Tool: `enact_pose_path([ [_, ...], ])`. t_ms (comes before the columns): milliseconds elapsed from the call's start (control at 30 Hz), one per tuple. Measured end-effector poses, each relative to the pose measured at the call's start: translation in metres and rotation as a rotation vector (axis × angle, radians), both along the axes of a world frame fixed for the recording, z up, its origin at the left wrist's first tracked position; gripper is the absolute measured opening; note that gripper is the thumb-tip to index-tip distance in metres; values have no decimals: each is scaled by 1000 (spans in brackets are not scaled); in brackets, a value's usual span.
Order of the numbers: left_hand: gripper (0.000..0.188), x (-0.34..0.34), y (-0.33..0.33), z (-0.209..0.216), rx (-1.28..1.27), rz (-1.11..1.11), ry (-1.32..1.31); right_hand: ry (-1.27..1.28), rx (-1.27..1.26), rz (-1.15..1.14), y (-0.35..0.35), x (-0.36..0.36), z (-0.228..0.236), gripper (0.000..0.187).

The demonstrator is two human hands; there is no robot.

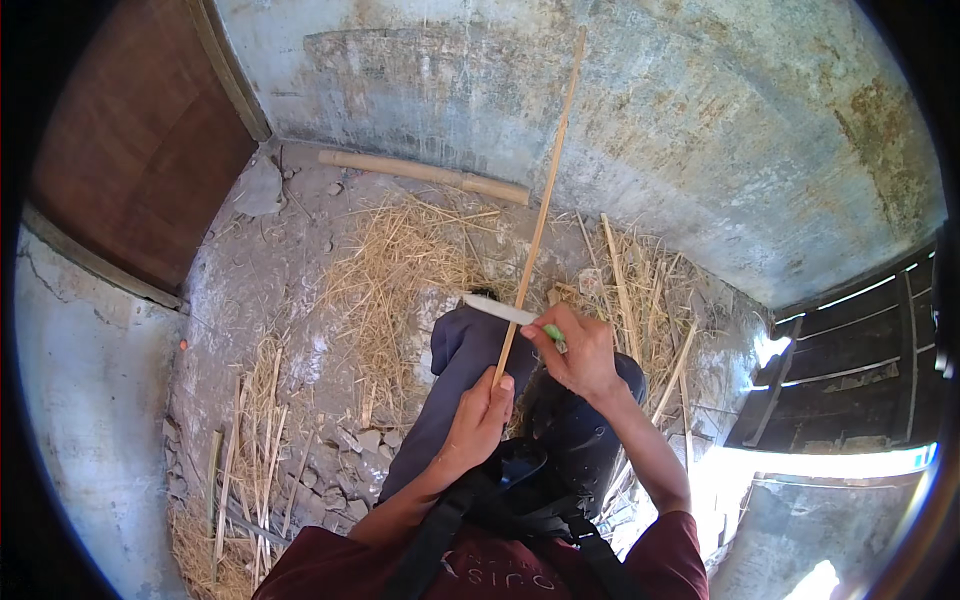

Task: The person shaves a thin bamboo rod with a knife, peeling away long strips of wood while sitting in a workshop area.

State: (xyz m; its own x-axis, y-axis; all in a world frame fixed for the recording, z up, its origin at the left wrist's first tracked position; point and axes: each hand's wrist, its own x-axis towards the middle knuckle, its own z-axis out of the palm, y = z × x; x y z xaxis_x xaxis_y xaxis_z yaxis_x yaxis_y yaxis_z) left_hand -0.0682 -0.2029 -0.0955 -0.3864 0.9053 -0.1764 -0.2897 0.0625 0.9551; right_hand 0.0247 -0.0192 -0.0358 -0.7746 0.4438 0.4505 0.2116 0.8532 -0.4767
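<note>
A long, thin bamboo strip slants up and away from my lap toward the far wall. My left hand is closed round its near end. In my right hand is a knife with a pale blade and a green handle, the fingers wrapped round the handle. The blade points left and crosses the strip a little beyond my left hand, seemingly against it. Part of the handle is hidden by my right fingers.
A bamboo pole lies along the foot of the stained wall. Pale shavings cover the floor ahead. Bamboo strips lie at left by broken stones, with more strips at right. A brown door panel stands far left.
</note>
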Motion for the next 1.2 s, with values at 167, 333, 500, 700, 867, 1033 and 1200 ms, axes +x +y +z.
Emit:
enact_pose_path([
  [167,31,-1,2,5,-53,15,268,83,-40,74,0,-7,-2,25],
  [333,30,1,3,7,-66,25,404,128,-113,4,17,-13,-3,23],
  [500,32,-4,2,9,-84,12,337,35,-135,56,6,-15,11,25],
  [700,38,-3,1,7,-88,-9,205,129,-97,-29,26,-18,-13,23],
  [867,38,-5,1,10,-90,2,216,92,-241,-18,34,-22,-5,23],
  [1033,39,-3,2,12,-86,25,207,46,-122,131,8,-10,11,23],
  [1200,42,2,0,-1,-7,69,-145,109,-132,-5,32,-19,9,22],
])
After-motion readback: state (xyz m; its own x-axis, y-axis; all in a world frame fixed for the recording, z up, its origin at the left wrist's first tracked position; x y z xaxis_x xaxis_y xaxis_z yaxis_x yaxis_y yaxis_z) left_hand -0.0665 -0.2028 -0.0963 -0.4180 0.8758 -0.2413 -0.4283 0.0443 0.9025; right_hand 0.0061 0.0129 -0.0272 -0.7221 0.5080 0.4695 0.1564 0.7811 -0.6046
